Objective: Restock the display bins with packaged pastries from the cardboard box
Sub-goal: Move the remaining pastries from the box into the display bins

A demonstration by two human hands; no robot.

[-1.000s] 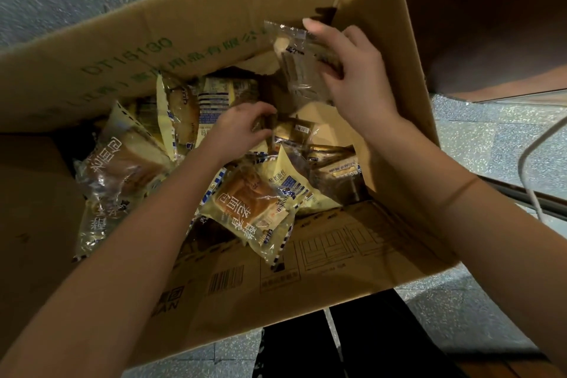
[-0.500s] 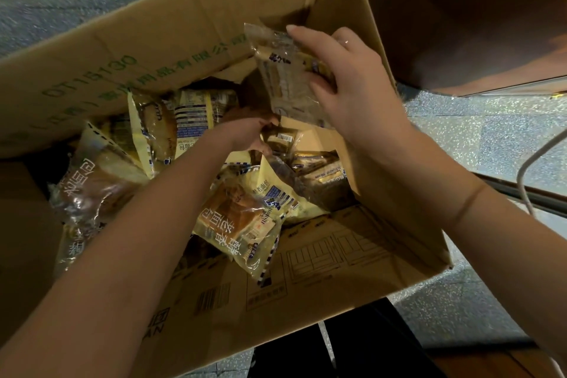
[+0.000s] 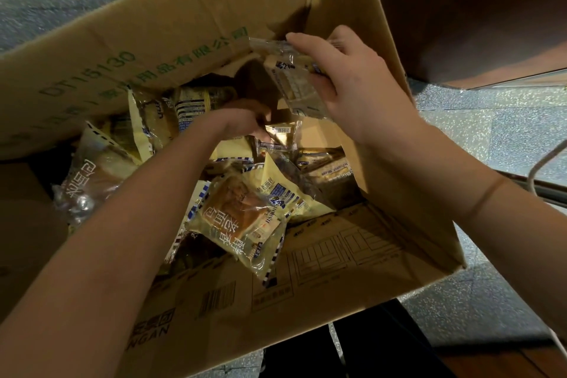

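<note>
Head view, one cardboard box [image 3: 153, 40], right hand [image 3: 359, 86] grip holding one pastry pack [image 3: 291, 77], left hand [image 3: 242, 120] among loose packs [image 3: 242, 218], grip unclear

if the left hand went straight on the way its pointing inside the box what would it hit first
Most likely the small gold-wrapped packet lying just past the fingertips of the left hand. They may already touch it, as depth is unclear. Behind it stands the cardboard box wall.
</note>
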